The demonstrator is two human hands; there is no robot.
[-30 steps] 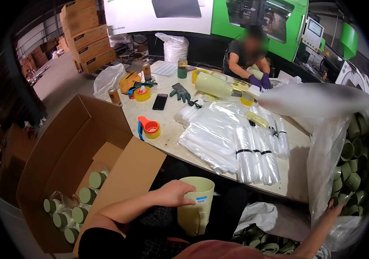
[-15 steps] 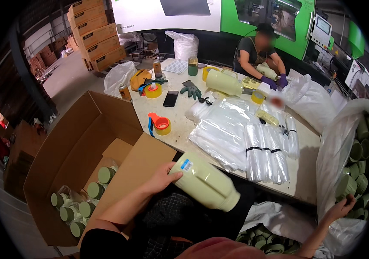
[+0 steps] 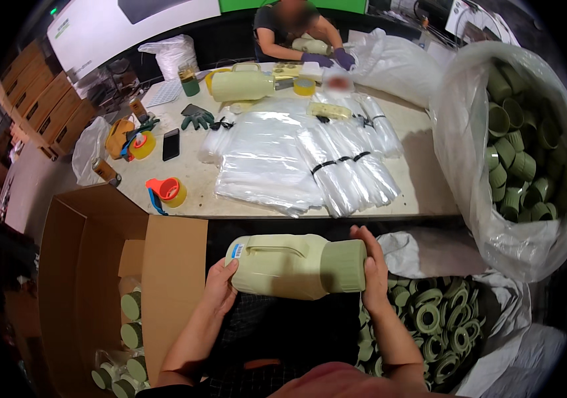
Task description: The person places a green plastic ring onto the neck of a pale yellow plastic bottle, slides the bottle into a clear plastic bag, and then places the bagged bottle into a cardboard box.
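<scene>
Jug (image 3: pixel 273 268) held sideways, green cap (image 3: pixel 343 266) at its right end

Left hand (image 3: pixel 219 286): closed on the base end, thumb over it near the blue label (image 3: pixel 237 251). Right hand (image 3: pixel 375 272): mostly open, fingers extended, palm side against the cap; can't tell where its thumb sits. Jug is roughly level, handle toward the desk (image 3: pixel 426 179), just short of its near edge.

Left: open cardboard box (image 3: pixel 176 285), green-topped jugs (image 3: pixel 132 306) inside. Right: heap of green rings (image 3: pixel 430 318); beyond it, clear bag (image 3: pixel 452 126) of green cup-shaped parts (image 3: pixel 520 166).

On desk: clear plastic bags (image 3: pixel 267 156), tape dispenser (image 3: pixel 161 186), phone (image 3: pixel 171 144), glove (image 3: pixel 197 118), second jug (image 3: pixel 240 87) lying down. Far side: co-worker (image 3: pixel 273 40) in purple gloves.
</scene>
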